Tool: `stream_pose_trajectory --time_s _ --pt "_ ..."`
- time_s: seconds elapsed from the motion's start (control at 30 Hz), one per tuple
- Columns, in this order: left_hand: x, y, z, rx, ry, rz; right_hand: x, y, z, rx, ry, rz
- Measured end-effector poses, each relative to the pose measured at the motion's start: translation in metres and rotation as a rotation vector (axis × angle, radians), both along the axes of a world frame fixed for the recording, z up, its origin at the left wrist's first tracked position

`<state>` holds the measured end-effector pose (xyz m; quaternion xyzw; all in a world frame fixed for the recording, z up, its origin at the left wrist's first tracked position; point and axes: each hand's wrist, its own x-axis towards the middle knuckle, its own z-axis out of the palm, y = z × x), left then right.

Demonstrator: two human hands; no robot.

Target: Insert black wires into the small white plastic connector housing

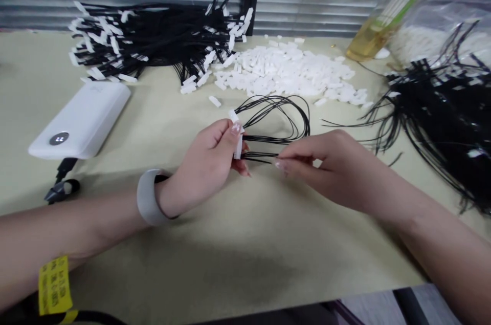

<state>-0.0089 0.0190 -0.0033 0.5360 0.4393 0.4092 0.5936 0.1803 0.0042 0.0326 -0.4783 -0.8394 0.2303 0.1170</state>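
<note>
My left hand [209,164] pinches a white plastic connector [238,147] between thumb and fingers. From it run thin black wires [286,139], which loop up and back to a second white connector [233,115] at the thumb. My right hand [326,166] is closed, its thumb and forefinger pinching the lower black wires a short way right of the connector. The fingertips hide the wire ends, and I cannot tell how each wire sits in the connector.
Behind lie a bundle of black cables with white ends [153,33] and a heap of loose white connectors [287,71]. A white power bank [84,117] is at left. More black wires [448,120], a plastic bag [422,43] and a bottle with yellow liquid [368,38] stand right.
</note>
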Motion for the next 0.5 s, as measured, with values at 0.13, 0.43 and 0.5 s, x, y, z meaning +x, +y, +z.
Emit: stream_pose_trajectory --time_s 0.13,0.43,0.5 --pt "0.0000 -0.0003 0.0018 0.020 0.038 -0.003 -0.0079 -0.0006 -0.0030 -0.100 0.080 -0.022" --pt "0.0005 -0.0028 0.0011 0.068 0.097 0.008 -0.0109 0.0007 -0.0064 -0.219 0.078 -0.007" --pt "0.0007 -0.0032 0.0008 0.071 0.096 0.000 -0.0124 -0.0002 -0.0063 -0.152 0.037 0.010"
